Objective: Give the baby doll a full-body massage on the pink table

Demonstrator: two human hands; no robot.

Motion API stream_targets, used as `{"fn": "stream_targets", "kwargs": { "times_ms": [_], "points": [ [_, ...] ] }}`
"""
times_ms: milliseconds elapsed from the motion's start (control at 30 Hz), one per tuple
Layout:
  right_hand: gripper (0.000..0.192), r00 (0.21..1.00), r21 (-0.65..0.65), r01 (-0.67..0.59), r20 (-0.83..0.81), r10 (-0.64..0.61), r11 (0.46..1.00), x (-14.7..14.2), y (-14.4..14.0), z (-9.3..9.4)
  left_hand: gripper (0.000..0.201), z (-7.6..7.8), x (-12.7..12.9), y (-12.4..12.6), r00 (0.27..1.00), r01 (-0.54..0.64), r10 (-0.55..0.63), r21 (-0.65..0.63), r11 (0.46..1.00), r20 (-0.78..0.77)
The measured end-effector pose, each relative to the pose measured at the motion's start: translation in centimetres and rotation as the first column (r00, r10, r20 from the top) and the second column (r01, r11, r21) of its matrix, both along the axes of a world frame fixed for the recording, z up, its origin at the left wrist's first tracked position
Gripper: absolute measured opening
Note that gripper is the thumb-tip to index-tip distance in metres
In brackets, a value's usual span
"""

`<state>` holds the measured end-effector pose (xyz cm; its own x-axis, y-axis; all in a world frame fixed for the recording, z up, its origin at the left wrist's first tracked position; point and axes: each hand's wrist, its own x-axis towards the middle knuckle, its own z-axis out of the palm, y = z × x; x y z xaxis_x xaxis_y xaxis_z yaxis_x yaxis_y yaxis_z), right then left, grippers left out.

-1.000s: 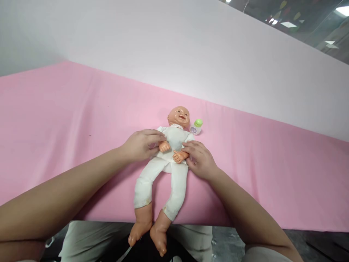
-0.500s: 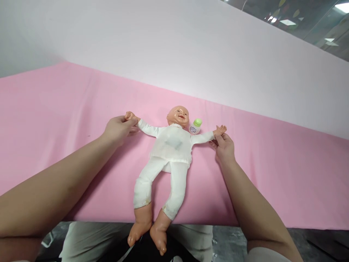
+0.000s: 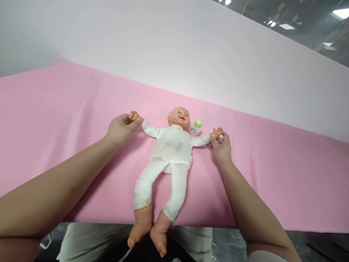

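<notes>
A baby doll [image 3: 172,145] with a white cloth body lies on its back, its arms spread out to both sides. My left hand [image 3: 121,127] is closed around the doll's hand and wrist on the left. On the right, my right hand [image 3: 222,146] pinches the doll's other hand at the wrist, with the doll's fingers showing above mine. Beside the doll's head lies a small clear bottle [image 3: 195,128] with a green cap and a printed label. The doll's bare feet hang past the near edge of the table.
Pink cloth [image 3: 103,196] covers the table. A white wall [image 3: 163,47] rises behind it, with a dark glass pane [image 3: 294,25] at the upper right. My lap [image 3: 89,240] is below the front edge.
Both my hands have moved slightly inward toward the doll's body, bringing its hands with them. The bottle and the doll's trunk stay about where they were.
</notes>
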<state>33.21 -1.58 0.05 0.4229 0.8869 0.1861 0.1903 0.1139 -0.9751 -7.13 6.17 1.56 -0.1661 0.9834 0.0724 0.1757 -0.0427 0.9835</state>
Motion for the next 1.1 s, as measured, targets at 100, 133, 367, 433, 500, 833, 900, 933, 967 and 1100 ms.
{"fn": "stream_targets", "kwargs": {
  "times_ms": [100, 133, 367, 433, 500, 833, 900, 933, 967, 1100],
  "points": [
    [0.063, 0.964, 0.218, -0.138, 0.252, 0.081, 0.966, -2.4, -2.2, 0.7, 0.032, 1.2, 1.5, -2.6, 0.977, 0.097, -0.06, 0.175, 0.98, -0.207],
    [0.056, 0.921, 0.242, -0.208, 0.374, 0.107, 0.948, -3.2, -2.8, 1.0, 0.031, 1.5, 2.0, -3.4, 0.954, 0.187, -0.123, 0.22, 0.957, -0.274],
    [0.032, 0.437, 0.184, -0.627, 0.887, 0.147, 0.757, -6.4, -3.8, 1.3, 0.027, 0.7, 3.5, -4.8, 0.623, 0.669, -0.26, 0.33, 0.666, -0.738],
    [0.033, 0.434, 0.197, -0.615, 0.893, 0.119, 0.763, -6.6, -3.6, 1.0, 0.026, 0.3, 3.6, -4.7, 0.595, 0.682, -0.232, 0.331, 0.652, -0.769],
    [0.033, 0.447, 0.196, -0.606, 0.885, 0.127, 0.771, -6.5, -3.4, 0.8, 0.026, 0.1, 3.7, -4.7, 0.603, 0.666, -0.227, 0.326, 0.671, -0.765],
    [0.059, 0.97, 0.216, -0.173, 0.208, 0.128, 0.961, -1.5, -1.2, 0.2, 0.039, 0.5, 1.4, -2.5, 0.954, 0.041, 0.021, 0.202, 0.979, -0.298],
    [0.069, 0.998, 0.117, -0.063, -0.002, 0.064, 0.991, 0.1, -0.2, 0.1, 0.05, -0.1, 0.1, -0.8, 0.977, -0.065, 0.089, 0.129, 0.99, -0.192],
    [0.067, 0.996, 0.031, -0.016, -0.09, 0.019, 0.999, 0.9, 0.2, 0.2, 0.05, -0.5, -0.5, 0.0, 0.979, -0.103, 0.112, 0.063, 0.993, -0.172],
    [0.063, 0.987, -0.065, 0.009, -0.16, -0.019, 0.998, 1.5, 0.6, 0.2, 0.048, -0.8, -1.1, 0.8, 0.981, -0.099, 0.095, -0.012, 0.995, -0.17],
    [0.039, 0.96, -0.322, -0.033, -0.274, -0.06, 0.946, 2.8, 1.4, 0.5, 0.037, -1.6, -2.3, 2.8, 0.974, -0.062, 0.014, -0.205, 0.977, -0.226]
  ]
}}
